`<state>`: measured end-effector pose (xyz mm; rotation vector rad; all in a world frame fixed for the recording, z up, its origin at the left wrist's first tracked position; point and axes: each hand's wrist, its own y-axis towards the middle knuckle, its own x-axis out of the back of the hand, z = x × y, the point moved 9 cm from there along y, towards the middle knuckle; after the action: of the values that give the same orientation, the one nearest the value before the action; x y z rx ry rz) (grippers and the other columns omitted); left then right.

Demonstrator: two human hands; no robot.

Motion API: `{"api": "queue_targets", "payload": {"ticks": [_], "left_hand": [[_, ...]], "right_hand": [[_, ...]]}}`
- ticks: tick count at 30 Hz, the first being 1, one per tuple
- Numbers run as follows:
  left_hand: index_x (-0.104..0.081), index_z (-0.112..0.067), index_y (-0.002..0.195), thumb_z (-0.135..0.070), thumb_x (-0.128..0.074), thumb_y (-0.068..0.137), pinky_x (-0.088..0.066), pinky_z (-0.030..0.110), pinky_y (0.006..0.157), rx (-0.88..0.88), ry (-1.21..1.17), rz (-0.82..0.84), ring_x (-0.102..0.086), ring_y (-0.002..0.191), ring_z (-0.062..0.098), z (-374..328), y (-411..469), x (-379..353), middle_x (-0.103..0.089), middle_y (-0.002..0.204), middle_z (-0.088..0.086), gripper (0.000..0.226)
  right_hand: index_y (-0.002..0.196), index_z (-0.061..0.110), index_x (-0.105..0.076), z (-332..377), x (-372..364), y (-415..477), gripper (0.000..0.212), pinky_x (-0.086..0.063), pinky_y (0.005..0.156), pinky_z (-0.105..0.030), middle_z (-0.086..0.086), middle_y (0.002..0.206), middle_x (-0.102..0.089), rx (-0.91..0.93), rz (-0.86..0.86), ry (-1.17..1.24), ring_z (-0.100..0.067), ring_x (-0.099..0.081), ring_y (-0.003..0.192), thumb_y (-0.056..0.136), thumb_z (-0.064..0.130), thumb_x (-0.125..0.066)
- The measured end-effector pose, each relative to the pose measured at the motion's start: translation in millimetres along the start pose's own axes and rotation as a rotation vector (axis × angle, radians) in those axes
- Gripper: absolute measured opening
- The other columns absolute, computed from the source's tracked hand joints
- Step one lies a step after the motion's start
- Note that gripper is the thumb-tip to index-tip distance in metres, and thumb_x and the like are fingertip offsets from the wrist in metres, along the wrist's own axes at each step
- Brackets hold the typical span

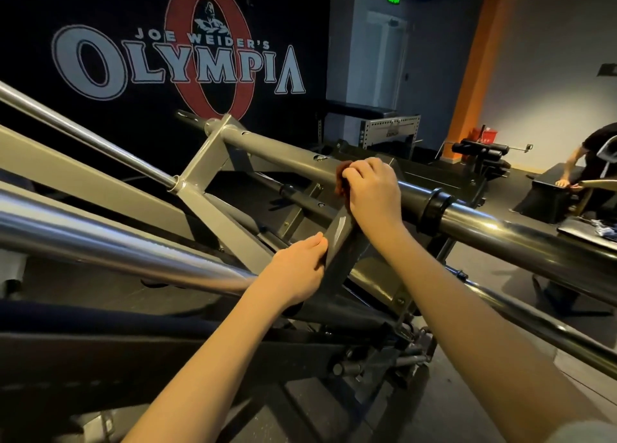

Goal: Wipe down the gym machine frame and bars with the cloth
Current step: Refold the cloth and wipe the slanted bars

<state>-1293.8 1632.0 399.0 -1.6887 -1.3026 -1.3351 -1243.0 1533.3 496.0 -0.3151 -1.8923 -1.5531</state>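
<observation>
**Work position.** The activity sits just right of centre. The right hand [372, 194] has its fingers [354, 171] curled tightly over a dark red cloth [341, 180]. Most of the cloth is bunched under the palm, and only a fold shows at the hand's 9 o'clock side. The cloth is pressed onto the upper end of a flat grey strut [340, 235], where the strut meets the long grey crossbar [283, 150] of the machine frame [83, 179]. The bunched cloth and downward palm appear chosen to put pressure on a joint, where grime tends to lodge.

**Support hand.** The left hand [298, 269] lies at 7 o'clock from the right and grips the same strut lower down. The thumb lies along the near edge. The fingers pass behind the strut and are not visible. This reads as a bracing hold that steadies the person's reach while the other hand rubs.

**Remaining surfaces.** Toward 3 o'clock the crossbar runs past a black collar [434, 205] into a chrome sleeve [507, 232]. A second chrome bar [100, 239] lies at 9 o'clock. It cannot be determined whether either has been wiped. Given how much frame there is, the task is judged to be in progress, with considerable length outstanding.

**Surroundings.** A second person [594, 155] is occupied at the 3 o'clock edge, well apart from the machine.
</observation>
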Motion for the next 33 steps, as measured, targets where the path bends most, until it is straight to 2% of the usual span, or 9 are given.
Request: {"api": "queue_targets", "payload": {"ticks": [2, 5, 10, 13, 16, 22, 24, 28, 33], "left_hand": [[-0.028, -0.017, 0.151, -0.023, -0.043, 0.102, -0.031, 0.037, 0.114, -0.011, 0.007, 0.010, -0.034, 0.141, 0.020, 2, 2, -2, -0.021, 0.161, -0.002, 0.051], [-0.025, -0.017, 0.152, -0.025, -0.043, 0.103, -0.029, 0.037, 0.114, -0.024, 0.005, 0.008, -0.032, 0.142, 0.020, 2, 2, -2, -0.019, 0.161, -0.001, 0.053], [-0.023, -0.018, 0.153, -0.029, -0.042, 0.103, -0.030, 0.039, 0.115, -0.046, -0.007, 0.013, -0.030, 0.143, 0.021, 4, 2, -4, -0.016, 0.162, -0.001, 0.055], [-0.020, -0.017, 0.154, -0.029, -0.041, 0.104, -0.029, 0.040, 0.116, -0.051, 0.014, 0.009, -0.027, 0.144, 0.021, 3, 3, -7, -0.014, 0.163, -0.001, 0.056], [-0.020, -0.015, 0.154, -0.029, -0.042, 0.104, -0.029, 0.044, 0.116, -0.053, 0.051, -0.009, -0.027, 0.145, 0.021, 3, 3, -8, -0.013, 0.163, 0.001, 0.056], [-0.021, -0.019, 0.154, -0.032, -0.043, 0.103, -0.030, 0.046, 0.116, -0.055, 0.022, 0.003, -0.029, 0.143, 0.021, 5, 2, -8, -0.014, 0.163, -0.001, 0.057], [-0.022, -0.019, 0.153, -0.033, -0.043, 0.103, -0.031, 0.047, 0.115, -0.053, 0.031, -0.004, -0.031, 0.143, 0.021, 4, 2, -9, -0.016, 0.162, -0.001, 0.056], [-0.020, -0.018, 0.153, -0.034, -0.042, 0.103, -0.026, 0.045, 0.118, -0.024, 0.093, -0.015, -0.026, 0.145, 0.020, 5, 4, -8, -0.014, 0.162, 0.000, 0.057], [-0.017, -0.020, 0.154, -0.037, -0.042, 0.103, -0.021, 0.042, 0.119, -0.012, 0.080, -0.020, -0.024, 0.145, 0.018, 5, 1, -9, -0.013, 0.163, -0.003, 0.060]], "right_hand": [[0.114, 0.008, -0.067, 8, -14, -11, 0.031, -0.040, 0.105, -0.046, -0.011, 0.117, -0.066, 0.092, 0.065, 0.034, -0.029, -0.058, 0.113, 0.083, 0.011, -0.069], [0.122, 0.011, -0.064, 20, -25, -31, 0.035, -0.027, 0.112, -0.044, -0.009, 0.127, -0.063, 0.284, 0.140, -0.052, -0.027, -0.056, 0.122, 0.088, 0.022, -0.063], [0.135, 0.012, -0.053, -11, -24, 10, 0.041, -0.006, 0.118, -0.045, -0.010, 0.149, -0.042, 0.191, 0.201, -0.226, -0.028, -0.030, 0.142, 0.099, 0.030, -0.046], [0.139, 0.013, -0.049, -5, -25, -10, 0.044, -0.009, 0.117, -0.045, -0.011, 0.148, -0.043, 0.149, 0.177, -0.094, -0.029, -0.035, 0.140, 0.095, 0.019, -0.054], [0.130, 0.015, -0.059, 17, -26, -44, 0.040, -0.017, 0.114, -0.047, -0.008, 0.137, -0.057, 0.282, 0.192, -0.056, -0.028, -0.049, 0.130, 0.090, 0.017, -0.063], [0.144, 0.017, -0.043, -19, -14, 16, 0.047, -0.002, 0.118, -0.046, -0.008, 0.157, -0.029, 0.130, 0.184, -0.238, -0.029, -0.018, 0.146, 0.098, 0.025, -0.047], [0.144, 0.018, -0.042, -11, -14, 7, 0.048, -0.001, 0.118, -0.043, -0.007, 0.157, -0.028, 0.109, 0.181, -0.160, -0.028, -0.019, 0.146, 0.097, 0.020, -0.049], [0.138, 0.016, -0.051, 40, -24, -47, 0.040, -0.001, 0.116, -0.035, -0.006, 0.151, -0.040, 0.333, 0.279, -0.016, -0.023, -0.027, 0.144, 0.098, 0.023, -0.046], [0.143, 0.021, -0.044, 6, -24, 3, 0.043, 0.001, 0.119, -0.042, -0.004, 0.156, -0.032, 0.287, 0.289, -0.211, -0.022, -0.018, 0.147, 0.101, 0.032, -0.036]]}}
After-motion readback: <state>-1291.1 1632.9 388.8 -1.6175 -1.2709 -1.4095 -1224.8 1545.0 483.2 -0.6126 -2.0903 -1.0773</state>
